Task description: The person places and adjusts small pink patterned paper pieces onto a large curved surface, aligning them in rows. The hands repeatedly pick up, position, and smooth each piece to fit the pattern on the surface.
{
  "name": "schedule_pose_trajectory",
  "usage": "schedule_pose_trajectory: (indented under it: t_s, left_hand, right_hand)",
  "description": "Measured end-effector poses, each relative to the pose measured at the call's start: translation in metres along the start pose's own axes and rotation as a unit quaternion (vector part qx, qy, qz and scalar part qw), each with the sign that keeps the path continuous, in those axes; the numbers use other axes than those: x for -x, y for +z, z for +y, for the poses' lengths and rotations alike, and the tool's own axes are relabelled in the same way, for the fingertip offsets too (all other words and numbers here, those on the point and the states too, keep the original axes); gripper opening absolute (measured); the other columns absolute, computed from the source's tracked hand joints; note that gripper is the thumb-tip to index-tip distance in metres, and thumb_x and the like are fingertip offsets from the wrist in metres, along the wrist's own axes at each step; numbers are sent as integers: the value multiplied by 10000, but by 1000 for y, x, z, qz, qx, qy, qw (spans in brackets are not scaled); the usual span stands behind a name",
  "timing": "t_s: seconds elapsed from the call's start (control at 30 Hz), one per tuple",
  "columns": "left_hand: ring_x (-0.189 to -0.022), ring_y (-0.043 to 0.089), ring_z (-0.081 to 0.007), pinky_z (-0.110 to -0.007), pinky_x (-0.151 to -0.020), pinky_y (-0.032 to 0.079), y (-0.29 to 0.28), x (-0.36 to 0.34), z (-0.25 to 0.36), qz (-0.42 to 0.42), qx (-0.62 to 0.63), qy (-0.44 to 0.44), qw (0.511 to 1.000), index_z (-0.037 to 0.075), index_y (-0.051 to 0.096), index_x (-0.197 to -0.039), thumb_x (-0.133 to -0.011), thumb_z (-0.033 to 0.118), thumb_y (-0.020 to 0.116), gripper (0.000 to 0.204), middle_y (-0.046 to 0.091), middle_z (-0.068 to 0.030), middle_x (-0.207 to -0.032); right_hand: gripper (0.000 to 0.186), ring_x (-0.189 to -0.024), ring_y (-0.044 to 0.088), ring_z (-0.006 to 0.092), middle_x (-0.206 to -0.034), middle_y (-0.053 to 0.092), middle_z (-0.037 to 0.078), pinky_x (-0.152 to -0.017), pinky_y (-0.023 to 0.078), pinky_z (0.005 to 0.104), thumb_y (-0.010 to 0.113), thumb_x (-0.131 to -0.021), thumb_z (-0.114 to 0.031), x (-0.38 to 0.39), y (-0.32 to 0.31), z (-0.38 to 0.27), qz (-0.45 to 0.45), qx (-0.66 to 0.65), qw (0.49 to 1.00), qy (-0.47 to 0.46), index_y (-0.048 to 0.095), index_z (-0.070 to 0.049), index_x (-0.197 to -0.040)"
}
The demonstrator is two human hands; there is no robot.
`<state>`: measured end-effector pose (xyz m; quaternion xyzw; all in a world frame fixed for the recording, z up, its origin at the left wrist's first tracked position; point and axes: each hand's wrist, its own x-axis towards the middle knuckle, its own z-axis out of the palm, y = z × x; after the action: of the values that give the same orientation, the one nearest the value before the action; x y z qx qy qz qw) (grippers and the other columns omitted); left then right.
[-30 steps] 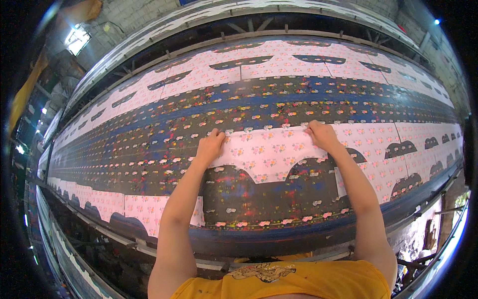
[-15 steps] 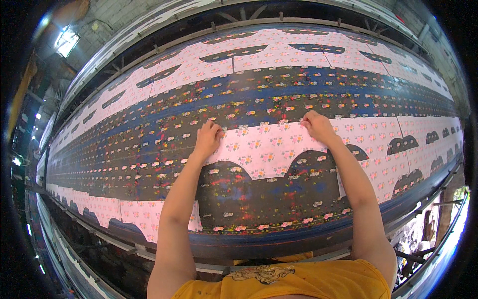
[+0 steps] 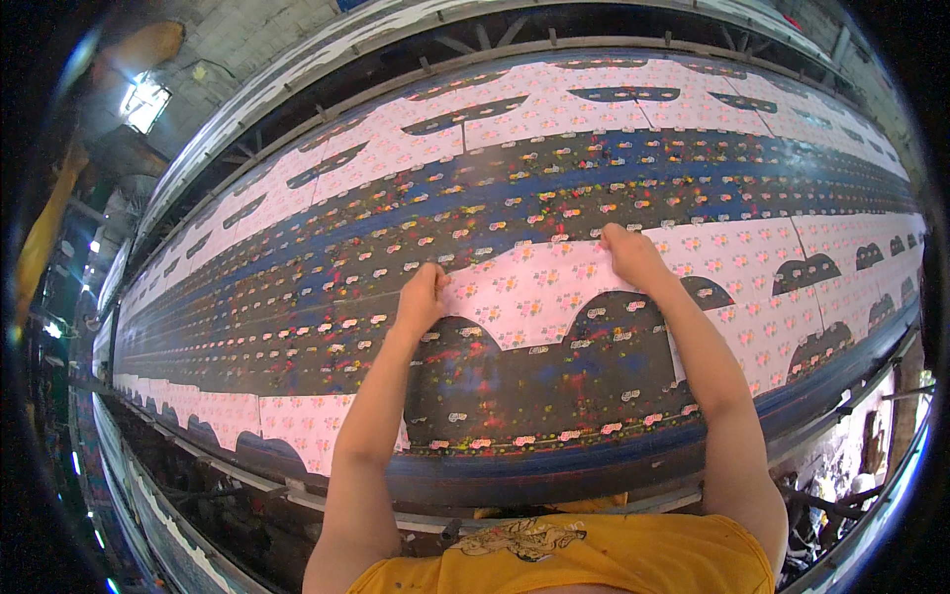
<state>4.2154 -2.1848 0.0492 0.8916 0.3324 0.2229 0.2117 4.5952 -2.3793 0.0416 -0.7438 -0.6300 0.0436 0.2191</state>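
A pink cut piece of fabric point(image 3: 529, 287) with a small floral print stretches between my two hands over the dark printing table point(image 3: 534, 396). Its lower edge has two rounded cut-outs with a tab between them. My left hand point(image 3: 424, 299) pinches its left corner between closed fingers. At the upper right corner my right hand point(image 3: 633, 259) grips the cloth, fingers curled. Just right of that hand, another pink floral piece point(image 3: 737, 252) lies flat on the table.
Matching pink pieces point(image 3: 524, 84) line the table's far side, and more point(image 3: 317, 416) lie along the near left edge. Colourful print marks and paint stains cover the dark surface. A rail point(image 3: 247, 480) runs along the near edge; another long table stands beyond.
My left hand has come slightly nearer to me, drawing the fabric's left corner with it. My right hand stays near the same corner. The view has shifted a little.
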Motion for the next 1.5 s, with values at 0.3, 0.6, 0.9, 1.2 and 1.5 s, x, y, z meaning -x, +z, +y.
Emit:
schedule_pose_trajectory:
  t_s: [0.3,0.6,0.9,1.2,1.5]
  left_hand:
    - [-698,611,-352,-420,-579,490,-59,120,66,102,-55,95,989,53,574,-951,-935,132,675,129,569,-127,-911]
    - [-563,610,-269,-375,-496,470,-99,236,113,105,-41,112,987,93,581,-849,-863,200,762,211,605,-56,-766]
    - [-589,638,-308,-411,-517,498,-43,234,49,30,-131,96,986,90,575,-887,-921,331,686,267,629,-76,-773]
    - [-659,656,-334,-457,-565,516,-13,202,8,15,-196,68,978,79,552,-901,-976,369,603,304,610,-112,-843]
    - [-875,622,-337,-459,-742,473,-31,208,23,-30,-127,97,987,63,569,-902,-932,236,641,190,609,-117,-870]
  right_hand:
    - [171,-721,661,353,-962,609,114,-597,536,467,621,-931,-176,119,-82,-84,88,86,989,-88,567,-103,-1077]
    - [130,-737,666,368,-857,660,126,-598,521,441,685,-918,-188,248,-133,-154,80,-35,996,-5,619,-80,-949]
    - [232,-784,671,364,-847,684,145,-681,520,444,705,-904,-267,227,-59,-134,25,-77,995,66,652,-42,-879]
    - [284,-813,672,364,-849,687,160,-704,507,473,714,-893,-322,192,-12,-101,15,-17,996,83,645,-47,-898]
    - [258,-891,670,405,-927,699,200,-764,516,486,685,-911,-271,207,-23,-98,-15,-41,995,90,653,-16,-934]
